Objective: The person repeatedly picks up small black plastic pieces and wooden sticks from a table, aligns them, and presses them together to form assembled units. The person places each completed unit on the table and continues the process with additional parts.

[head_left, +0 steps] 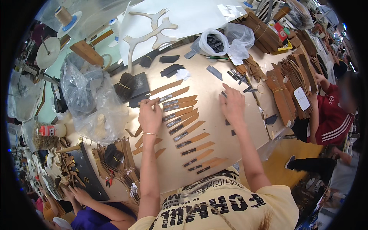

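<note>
A slanting row of several tan leather strips [188,120] with pointed ends lies on the pale worktable [214,130]. Most carry a short dark piece [175,122] at the left end. At the upper left of the row, my left hand [150,115] is closed, its fingertips pinching down at the end of one strip [174,94]. My right hand [233,104] is over the table right of the row. Between its thumb and fingers is a small dark piece [224,94]. Another tan strip [166,87] lies just beyond my left hand.
Bundled brown leather [124,86], a black block [142,82] and dark flat pieces [171,70] lie beyond the row. A bag of black pieces [214,43] stands farther back. Leather stacks [281,92] are at right; a plastic bag [90,96] is left. Co-workers' hands [81,195] work at both sides.
</note>
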### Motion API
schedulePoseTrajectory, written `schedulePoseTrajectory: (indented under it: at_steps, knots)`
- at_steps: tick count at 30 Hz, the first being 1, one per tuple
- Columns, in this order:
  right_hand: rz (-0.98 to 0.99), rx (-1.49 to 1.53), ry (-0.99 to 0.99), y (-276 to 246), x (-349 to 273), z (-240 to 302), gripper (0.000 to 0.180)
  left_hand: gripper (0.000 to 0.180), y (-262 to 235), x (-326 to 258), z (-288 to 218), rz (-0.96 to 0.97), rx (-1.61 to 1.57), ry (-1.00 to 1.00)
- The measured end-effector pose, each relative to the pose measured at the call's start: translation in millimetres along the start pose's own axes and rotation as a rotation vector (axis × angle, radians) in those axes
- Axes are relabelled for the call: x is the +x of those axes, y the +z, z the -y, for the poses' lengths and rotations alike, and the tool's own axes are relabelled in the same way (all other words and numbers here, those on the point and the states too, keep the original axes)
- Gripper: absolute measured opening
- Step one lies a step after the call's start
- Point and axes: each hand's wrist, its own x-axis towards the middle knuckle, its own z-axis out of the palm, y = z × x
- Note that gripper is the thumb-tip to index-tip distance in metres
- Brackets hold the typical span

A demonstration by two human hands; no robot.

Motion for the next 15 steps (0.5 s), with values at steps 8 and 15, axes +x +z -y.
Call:
schedulePoseTrajectory:
  at_steps: [8, 15]
  knots:
    - [0.053, -0.219, -0.191, 1.5, -15.3, -28.3, 0.044, 0.024, -4.9, -35.8, -36.0, -0.213, -0.108, 0.154]
    - [0.083, 0.936, 0.451, -18.2, -8.9, -26.3, 0.043, 0.021, 17.2, -63.8, -74.9, 0.148, -0.586, 0.189]
